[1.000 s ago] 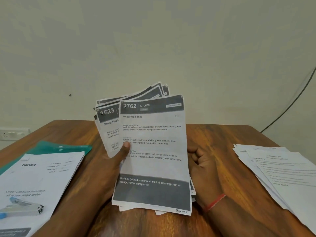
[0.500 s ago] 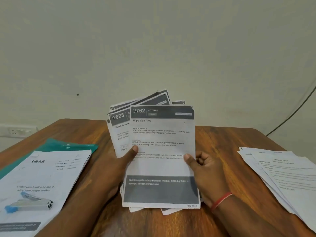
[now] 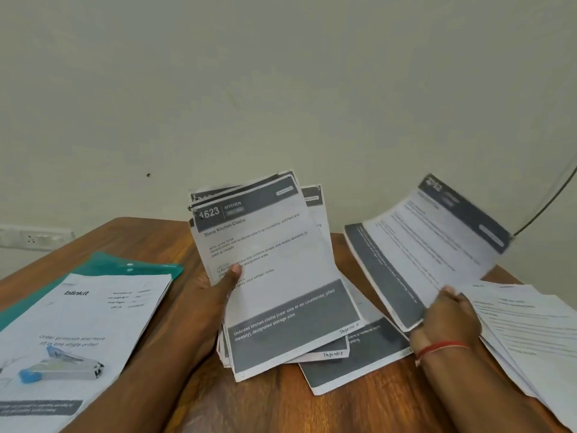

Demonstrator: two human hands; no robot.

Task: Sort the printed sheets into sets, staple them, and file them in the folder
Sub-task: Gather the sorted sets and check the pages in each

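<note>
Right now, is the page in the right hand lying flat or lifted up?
Lifted: the right hand pinches the sheet by its edge, tilted above the table.

middle: the fanned stack [image 3: 274, 276] stands up off the bench [image 3: 281, 401] in the left hand [image 3: 215, 295] and pretty much walls off the centre. A loose sheet [image 3: 356, 360] lies flat at its foot.
right lane: the right hand [image 3: 446, 320] holds a single sheet [image 3: 431, 251] tilted over the gap beside the right pile [image 3: 524, 332].
left side: taken by the cover sheet [image 3: 87, 323], the stapler [image 3: 62, 367] on it and the green folder [image 3: 103, 265] under it.
open spots: bare wood at the near edge between the forearms, and the back-left corner.
</note>
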